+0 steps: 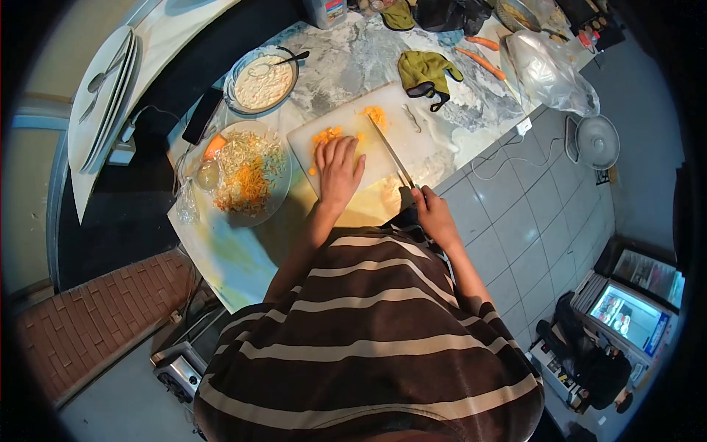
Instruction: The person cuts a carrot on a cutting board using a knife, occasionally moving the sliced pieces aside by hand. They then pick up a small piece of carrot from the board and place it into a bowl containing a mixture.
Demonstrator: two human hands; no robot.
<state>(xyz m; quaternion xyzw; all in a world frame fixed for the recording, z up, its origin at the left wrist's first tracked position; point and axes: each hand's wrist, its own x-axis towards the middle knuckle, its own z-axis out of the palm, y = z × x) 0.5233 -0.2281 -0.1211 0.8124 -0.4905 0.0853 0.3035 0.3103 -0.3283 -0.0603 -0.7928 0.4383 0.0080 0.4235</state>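
My right hand (434, 215) is wrapped round the handle of a long knife (390, 149), whose blade slants across the white cutting board (346, 118). The blade's tip lies beside a small heap of chopped orange pieces, apparently carrot (375, 115). My left hand (339, 171) rests on the board with its fingers stretched out. More diced orange pieces (327, 135) lie at its fingertips, partly covered by them. Left of the board, a large plate (283, 180) holds shredded orange and pale vegetables and a larger orange chunk (214, 146).
A bowl of creamy white food (263, 85) with a spoon stands behind the plate, near a dark phone (202, 116). Green gloves (427, 72), whole carrots (482, 62) and a plastic bag (549, 70) lie further back. A person in dark clothes (589, 361) is at lower right.
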